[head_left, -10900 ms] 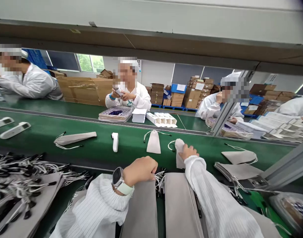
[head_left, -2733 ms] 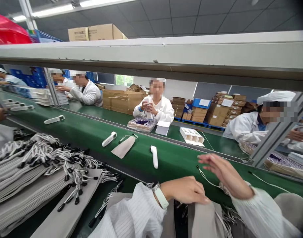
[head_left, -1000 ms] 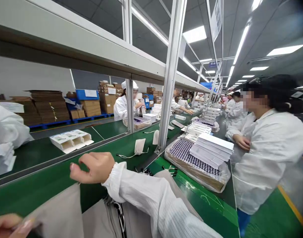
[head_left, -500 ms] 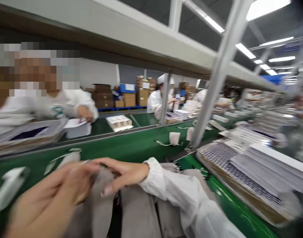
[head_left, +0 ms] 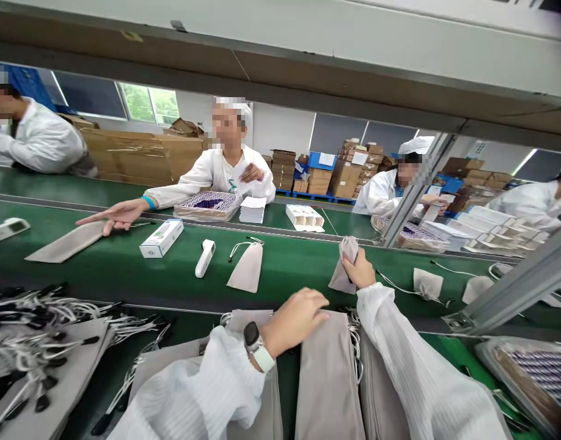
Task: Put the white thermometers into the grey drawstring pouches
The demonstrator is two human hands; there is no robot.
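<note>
A long green belt runs across in front of the person. Other people in white coats sit on the far side, and one of them stretches a hand over a flat gray bag on the belt.

Close to the person lie stacks of gray bags, side by side. A big heap of more bags with white cords and black tips sits off to the left.

On the belt lie a small white box, a white thermometer and a gray pouch with a cord, each a little apart.

The right hand reaches over the belt. Its fingers are closed around a gray pouch and hold it up, just above the belt. The left hand rests on top of the bag stacks with its fingers bent down on the cloth. I cannot tell if it pinches a bag.

What could go wrong? The pouch is soft and hangs loose, so it could slip out and fall in the wrong spot. The cords near the stacks could catch on a sleeve and drag bags off the pile.
</note>
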